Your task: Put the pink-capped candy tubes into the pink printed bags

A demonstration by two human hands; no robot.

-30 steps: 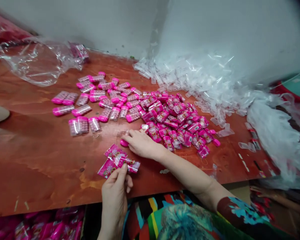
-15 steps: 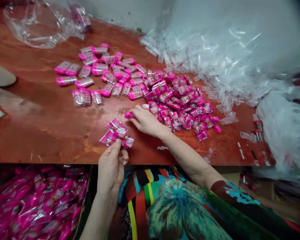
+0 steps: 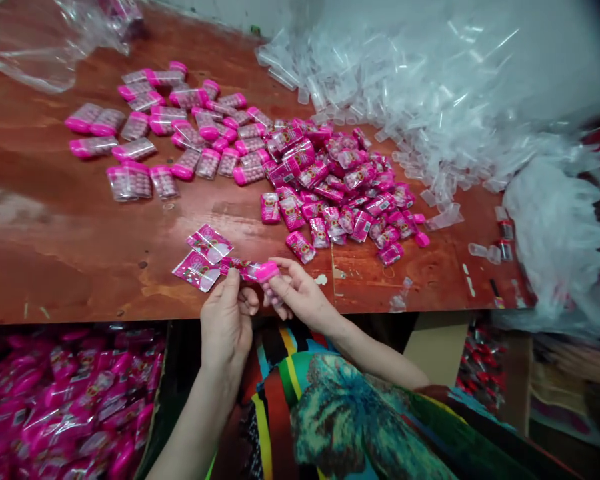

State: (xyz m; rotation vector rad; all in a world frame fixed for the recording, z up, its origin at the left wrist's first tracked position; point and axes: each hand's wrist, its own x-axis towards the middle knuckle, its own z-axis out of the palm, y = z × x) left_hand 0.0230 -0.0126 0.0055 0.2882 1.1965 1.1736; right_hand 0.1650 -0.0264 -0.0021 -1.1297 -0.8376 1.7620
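Observation:
My left hand [image 3: 229, 319] pinches a fan of pink printed sachets [image 3: 203, 257] at the near edge of the reddish wooden table [image 3: 70, 260]. My right hand [image 3: 295, 293] holds a small pink-capped candy case [image 3: 267, 273] right next to the sachets, its fingers closed round it. The two hands almost touch. A heap of labelled pink candy cases [image 3: 340, 187] lies just beyond my right hand. Unlabelled clear cases with pink caps [image 3: 180, 133] spread out to the left of that heap.
A big pile of clear plastic sleeves [image 3: 420, 113] fills the back right. A crumpled clear bag [image 3: 35, 40] lies at the back left. Below the table on the left is a box of packed pink sachets [image 3: 65, 407]. White plastic sheeting [image 3: 560, 247] hangs at the right.
My right hand lifted a pink-capped case from the edge of the heap and drew it back to the left hand's sachets. The view tipped down, showing more of the box below.

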